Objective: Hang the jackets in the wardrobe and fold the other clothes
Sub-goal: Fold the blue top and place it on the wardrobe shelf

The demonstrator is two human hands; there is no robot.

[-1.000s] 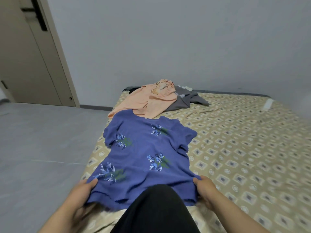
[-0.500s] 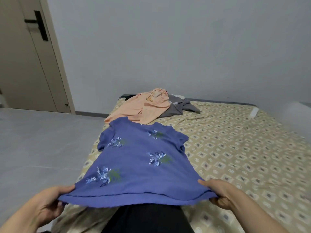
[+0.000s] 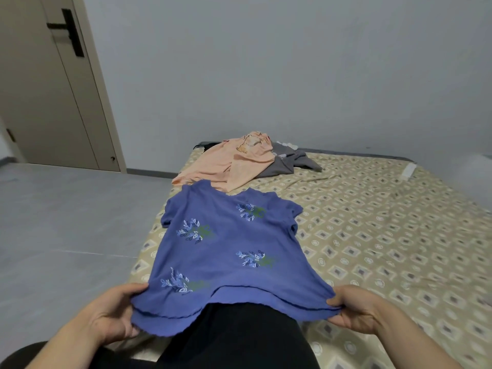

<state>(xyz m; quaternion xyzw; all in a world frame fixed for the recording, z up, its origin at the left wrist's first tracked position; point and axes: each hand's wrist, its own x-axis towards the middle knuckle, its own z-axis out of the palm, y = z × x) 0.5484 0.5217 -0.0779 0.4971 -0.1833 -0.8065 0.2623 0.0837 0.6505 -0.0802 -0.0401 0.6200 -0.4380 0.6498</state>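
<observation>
Left hand (image 3: 111, 312), lower left of the frame: gripping the left hem corner of the blue top (image 3: 226, 251), thumb laid over the cloth, fingers (image 3: 124, 329) curled beneath it. Right hand (image 3: 358, 307), lower right: gripping the opposite hem corner the same way, thumb on top, other fingers folded under the edge. Hem drawn out between the two hands and lifted off the bed (image 3: 386, 235), sagging a little in the middle above a black-clad leg (image 3: 239, 339) at the bottom centre. Rest of the blue top spread front-up across the middle of the frame, four leaf sprigs printed on it, short sleeves and neckline lying on the patterned bedcover toward the upper centre. Just above the neckline, a peach garment (image 3: 239, 166), crumpled, its near edge either touching the collar or slightly under it; cannot tell which. Beside that, to the right and partly under it, a grey garment (image 3: 288, 165), also rumpled. Something dark tucked behind the peach cloth at the bed's far corner, too hidden to identify. Grey floor (image 3: 66, 222) filling the left side, beige door (image 3: 40, 102) with a black handle (image 3: 68, 31) in the upper left, plain pale wall (image 3: 279, 62) across the top.
</observation>
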